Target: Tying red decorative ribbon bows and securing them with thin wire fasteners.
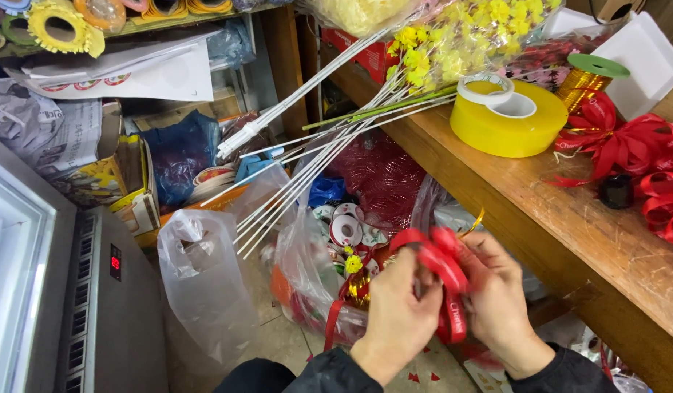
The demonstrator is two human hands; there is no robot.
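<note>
My left hand (398,309) and my right hand (500,295) are close together at the bottom middle, both gripping looped red ribbon (442,266) that forms a bow. A ribbon tail (333,324) hangs down to the left of my left hand. A thin gold strand (474,222) curls up above the bow. Both sleeves are dark.
A wooden table (569,233) runs along the right, bearing a large yellow tape roll (507,116), a gold ribbon spool (587,80) and finished red bows (627,145). White-stemmed yellow artificial flowers (438,44) lean off it. Plastic bags (205,284) of supplies and a grey freezer (74,291) stand left.
</note>
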